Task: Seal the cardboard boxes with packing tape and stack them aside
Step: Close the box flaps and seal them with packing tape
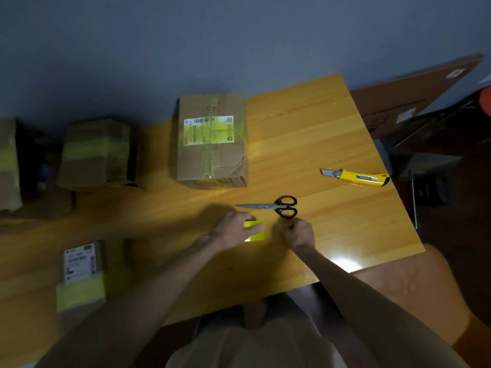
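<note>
1. Here, at a yellow wooden table, a person's left hand grips a yellow roll of tape, holding it low against the tabletop directly in front of the body.
2. The right hand sits just beside the roll with its fingers clenched. Whether they pinch a loose end of tape cannot be told, as no strip shows between the hands.
3. A pair of scissors lies just beyond both hands with its blades pointing left, and a yellow knife rests well apart near the table's right edge.
4. The labelled box stands further back on the table, clear of both hands. A glossy strip seems to run along its top seam, and its near right corner is crumpled.
5. Three more boxes sit blurred at the left, each with a yellow band: a middle box, an edge box and a small box nearest the person.
6. The tape is likely light and clingy and may fold onto itself, so the roll is best steadied by its core and the end pinched flat.
7. The cardboard looks stiff along its edges but soft at the dented corner, so a lift probably wants both hands low on opposite side walls. Its weight cannot be judged.
</note>
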